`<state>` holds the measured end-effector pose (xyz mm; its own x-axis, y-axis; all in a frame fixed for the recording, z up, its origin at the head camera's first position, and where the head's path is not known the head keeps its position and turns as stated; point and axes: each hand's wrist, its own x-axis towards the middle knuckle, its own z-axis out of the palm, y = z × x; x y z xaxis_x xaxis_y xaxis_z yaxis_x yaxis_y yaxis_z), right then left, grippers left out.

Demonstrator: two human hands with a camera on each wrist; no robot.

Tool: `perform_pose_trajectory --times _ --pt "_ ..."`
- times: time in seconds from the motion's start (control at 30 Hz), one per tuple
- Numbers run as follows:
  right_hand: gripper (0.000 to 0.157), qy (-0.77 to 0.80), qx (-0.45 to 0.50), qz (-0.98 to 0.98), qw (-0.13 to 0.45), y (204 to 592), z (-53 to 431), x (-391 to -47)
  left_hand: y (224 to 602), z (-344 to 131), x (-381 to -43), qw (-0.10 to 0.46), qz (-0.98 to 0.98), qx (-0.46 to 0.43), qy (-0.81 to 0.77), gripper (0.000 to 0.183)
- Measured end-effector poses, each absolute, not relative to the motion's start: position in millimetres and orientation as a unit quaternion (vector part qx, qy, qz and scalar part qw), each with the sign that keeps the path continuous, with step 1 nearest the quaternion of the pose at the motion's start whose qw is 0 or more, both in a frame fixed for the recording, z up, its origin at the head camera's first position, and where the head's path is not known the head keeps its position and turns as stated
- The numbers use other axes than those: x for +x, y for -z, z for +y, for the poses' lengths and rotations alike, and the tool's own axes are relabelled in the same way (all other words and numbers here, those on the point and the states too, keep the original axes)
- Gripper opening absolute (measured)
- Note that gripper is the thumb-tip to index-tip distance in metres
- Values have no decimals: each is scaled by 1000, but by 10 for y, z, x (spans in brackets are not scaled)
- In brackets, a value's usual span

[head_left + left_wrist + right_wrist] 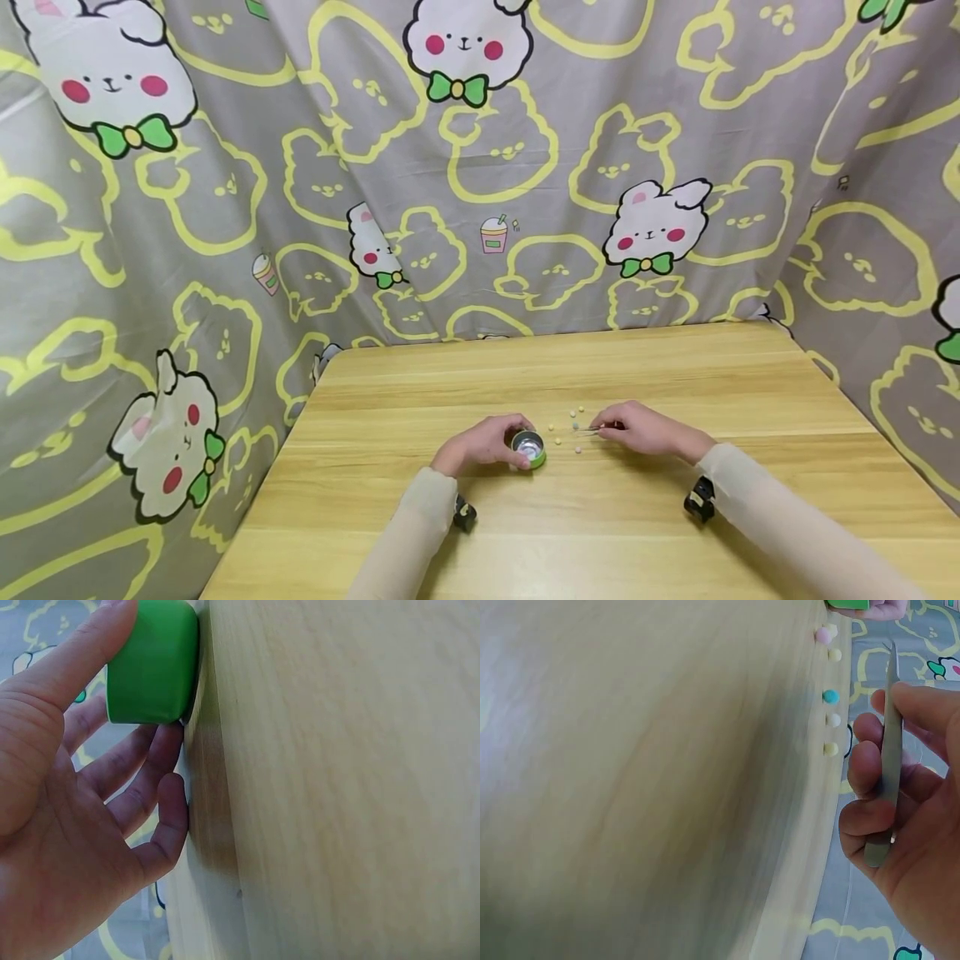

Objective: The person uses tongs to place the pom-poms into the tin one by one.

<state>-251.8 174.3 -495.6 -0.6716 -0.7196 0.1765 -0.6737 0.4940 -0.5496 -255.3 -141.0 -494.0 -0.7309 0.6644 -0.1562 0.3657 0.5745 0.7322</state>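
My left hand (pixel 491 442) grips a small round green tin (pixel 537 461) that stands on the table, its open top showing a silvery inside. In the left wrist view the thumb lies on one side of the green tin (pixel 154 664) and fingers curl behind it. My right hand (pixel 645 429) holds metal tweezers (pixel 891 750), their tips pointing toward the tin and apart from each other. Several small pom-pom-like balls lie between the hands, among them a blue ball (pixel 831 696), a pink ball (pixel 823 634) and a pale yellow ball (pixel 831 749).
The wooden table (pixel 600 533) carries all of this. A grey curtain (pixel 525 283) with cartoon animals hangs behind it and along both sides. Black wrist cameras sit under both sleeves, one on the right wrist (pixel 701 500).
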Motion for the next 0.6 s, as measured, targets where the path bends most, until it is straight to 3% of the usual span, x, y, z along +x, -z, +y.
perform_pose_trajectory --times 0.6 --pt "16 270 -423 864 41 5011 1794 -2511 4908 -1417 -2531 218 863 291 -351 43"
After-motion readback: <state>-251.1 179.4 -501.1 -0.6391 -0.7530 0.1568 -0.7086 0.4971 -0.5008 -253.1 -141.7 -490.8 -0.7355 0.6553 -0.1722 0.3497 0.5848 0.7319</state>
